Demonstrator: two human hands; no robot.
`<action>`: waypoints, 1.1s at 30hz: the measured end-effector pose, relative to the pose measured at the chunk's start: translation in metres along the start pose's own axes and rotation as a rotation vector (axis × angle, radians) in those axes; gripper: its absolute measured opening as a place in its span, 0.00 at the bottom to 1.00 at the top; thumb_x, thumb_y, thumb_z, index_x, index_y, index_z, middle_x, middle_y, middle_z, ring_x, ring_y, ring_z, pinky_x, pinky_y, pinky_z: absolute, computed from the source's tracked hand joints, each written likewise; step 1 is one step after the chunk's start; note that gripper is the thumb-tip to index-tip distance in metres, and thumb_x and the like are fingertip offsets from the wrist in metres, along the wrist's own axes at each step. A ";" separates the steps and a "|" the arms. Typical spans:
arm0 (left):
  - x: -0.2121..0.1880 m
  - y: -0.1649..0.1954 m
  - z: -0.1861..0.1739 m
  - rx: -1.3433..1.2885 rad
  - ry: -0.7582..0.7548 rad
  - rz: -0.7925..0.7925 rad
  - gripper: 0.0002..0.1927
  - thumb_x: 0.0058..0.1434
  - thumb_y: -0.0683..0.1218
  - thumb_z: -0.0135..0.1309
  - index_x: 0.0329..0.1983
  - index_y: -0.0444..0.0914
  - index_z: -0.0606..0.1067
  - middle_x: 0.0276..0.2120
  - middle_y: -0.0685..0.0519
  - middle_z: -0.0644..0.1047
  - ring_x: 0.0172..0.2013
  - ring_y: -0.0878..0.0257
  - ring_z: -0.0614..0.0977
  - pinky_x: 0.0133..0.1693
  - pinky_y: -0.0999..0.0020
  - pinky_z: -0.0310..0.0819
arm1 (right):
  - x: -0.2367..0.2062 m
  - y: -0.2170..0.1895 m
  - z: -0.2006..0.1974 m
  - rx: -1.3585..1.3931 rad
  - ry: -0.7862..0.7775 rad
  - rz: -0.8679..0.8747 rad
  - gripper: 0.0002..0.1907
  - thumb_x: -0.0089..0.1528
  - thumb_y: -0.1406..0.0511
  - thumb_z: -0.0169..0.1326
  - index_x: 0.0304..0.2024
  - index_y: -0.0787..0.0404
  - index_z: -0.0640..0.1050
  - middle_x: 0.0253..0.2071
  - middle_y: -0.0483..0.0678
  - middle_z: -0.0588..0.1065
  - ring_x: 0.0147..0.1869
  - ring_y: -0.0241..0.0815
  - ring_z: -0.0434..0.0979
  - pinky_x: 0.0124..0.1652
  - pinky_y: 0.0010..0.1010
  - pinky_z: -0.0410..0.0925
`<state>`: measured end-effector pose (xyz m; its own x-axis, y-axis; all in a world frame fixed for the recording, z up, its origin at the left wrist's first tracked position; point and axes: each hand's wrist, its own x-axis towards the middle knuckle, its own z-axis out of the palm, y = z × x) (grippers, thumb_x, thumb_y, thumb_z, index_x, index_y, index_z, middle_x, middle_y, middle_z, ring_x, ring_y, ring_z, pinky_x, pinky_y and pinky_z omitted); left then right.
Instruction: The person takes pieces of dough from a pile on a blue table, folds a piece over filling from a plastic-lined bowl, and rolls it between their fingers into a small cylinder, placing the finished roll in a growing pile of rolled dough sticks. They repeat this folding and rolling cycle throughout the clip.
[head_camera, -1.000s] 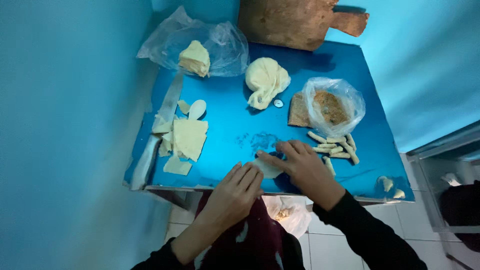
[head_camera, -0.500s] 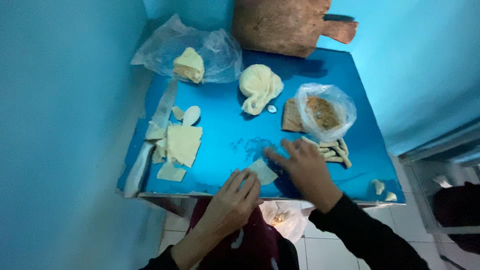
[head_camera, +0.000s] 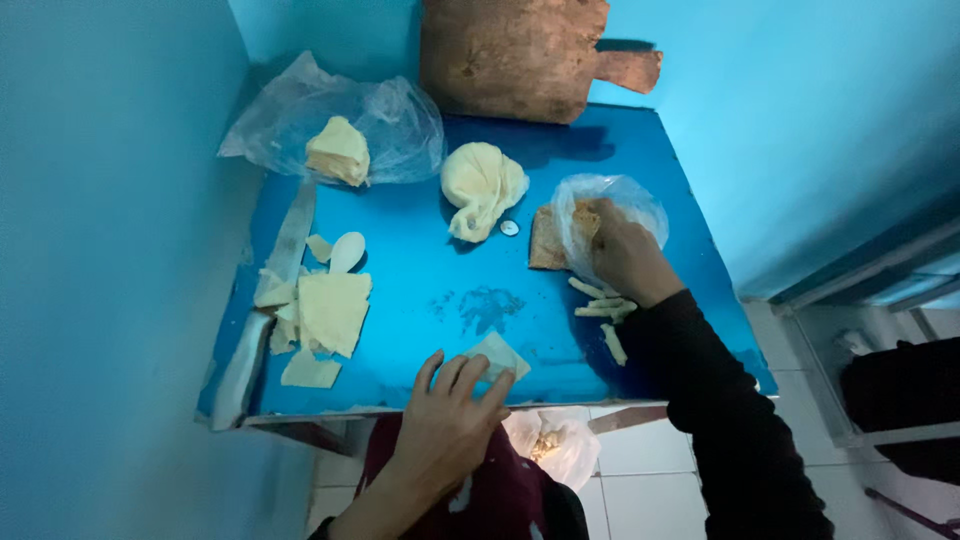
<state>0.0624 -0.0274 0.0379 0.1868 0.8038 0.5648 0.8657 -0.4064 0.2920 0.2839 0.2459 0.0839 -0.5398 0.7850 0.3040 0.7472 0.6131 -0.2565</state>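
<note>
Since half a second ago, the right hand (head_camera: 620, 255) has left the small dough sheet (head_camera: 497, 355) and reached into the clear plastic bag (head_camera: 610, 215) at the counter (head_camera: 440, 290) right side; its grip is hidden, so cannot tell. Left hand (head_camera: 445, 420) stays flat, fingers spread, touching the sheet at the front edge.

A small home kitchen corner — dough sheets (head_camera: 333, 310), knife (head_camera: 268, 300), wooden board (head_camera: 515, 55), tiled floor (head_camera: 640, 490).

- wooden cutting board (head_camera: 515, 55) leaning against the wall
- long knife (head_camera: 268, 300) at the table's left edge
- dough ball (head_camera: 483, 185)
- white spoon (head_camera: 347, 252)
</note>
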 end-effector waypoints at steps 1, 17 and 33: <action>-0.001 0.000 0.000 -0.014 0.006 0.005 0.24 0.57 0.52 0.62 0.56 0.42 0.75 0.50 0.44 0.73 0.54 0.46 0.73 0.57 0.38 0.62 | 0.000 -0.001 0.001 -0.041 0.017 0.016 0.31 0.58 0.72 0.56 0.65 0.66 0.65 0.32 0.63 0.79 0.37 0.63 0.80 0.35 0.53 0.71; 0.017 -0.012 -0.017 -0.019 0.153 -0.313 0.08 0.61 0.47 0.59 0.34 0.40 0.73 0.33 0.51 0.73 0.39 0.52 0.75 0.46 0.51 0.62 | -0.083 -0.160 0.001 0.592 -0.272 -0.046 0.30 0.59 0.67 0.61 0.62 0.58 0.66 0.35 0.48 0.81 0.40 0.46 0.84 0.39 0.37 0.75; 0.020 -0.011 -0.020 -0.113 0.169 -0.296 0.09 0.62 0.46 0.59 0.33 0.39 0.72 0.31 0.51 0.73 0.37 0.52 0.75 0.44 0.53 0.64 | -0.126 -0.149 -0.013 0.176 -0.085 -0.077 0.45 0.58 0.70 0.59 0.73 0.66 0.53 0.42 0.57 0.78 0.44 0.53 0.79 0.40 0.42 0.71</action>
<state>0.0471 -0.0153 0.0613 -0.1519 0.8144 0.5601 0.8121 -0.2202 0.5404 0.2453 0.0541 0.0958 -0.6293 0.7351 0.2521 0.6270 0.6719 -0.3942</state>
